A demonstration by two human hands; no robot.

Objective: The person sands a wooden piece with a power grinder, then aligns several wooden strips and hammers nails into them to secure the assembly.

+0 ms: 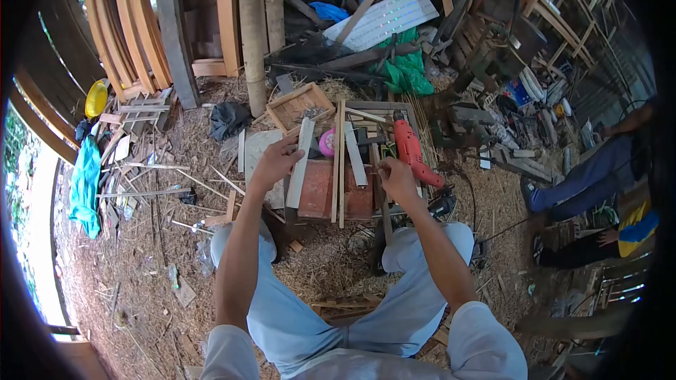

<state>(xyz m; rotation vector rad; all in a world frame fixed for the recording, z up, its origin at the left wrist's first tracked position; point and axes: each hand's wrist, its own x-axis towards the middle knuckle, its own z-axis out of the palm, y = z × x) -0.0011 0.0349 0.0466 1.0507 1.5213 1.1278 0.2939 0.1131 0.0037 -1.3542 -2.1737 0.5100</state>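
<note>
My left hand [276,163] is at the left edge of a pale wooden slat [300,169], its fingers closed against it. The slat leans over a reddish-brown work surface [317,193]. My right hand [398,181] is closed in a pinch beside a darker wooden strip [384,212]; whatever lies between its fingertips is too small to make out. Two long thin strips [339,169] and a shorter pale slat [355,155] lie between my hands. A red power drill [414,153] rests right of my right hand. A pink round object [327,142] shows behind the strips.
A shallow wooden box [313,100] with small metal-looking pieces sits behind the work surface. A wooden post [252,35] stands beyond it. Scrap wood and shavings cover the ground [162,239]. At the right are another person's legs [581,172] and a hand on a yellow-and-blue garment [637,229].
</note>
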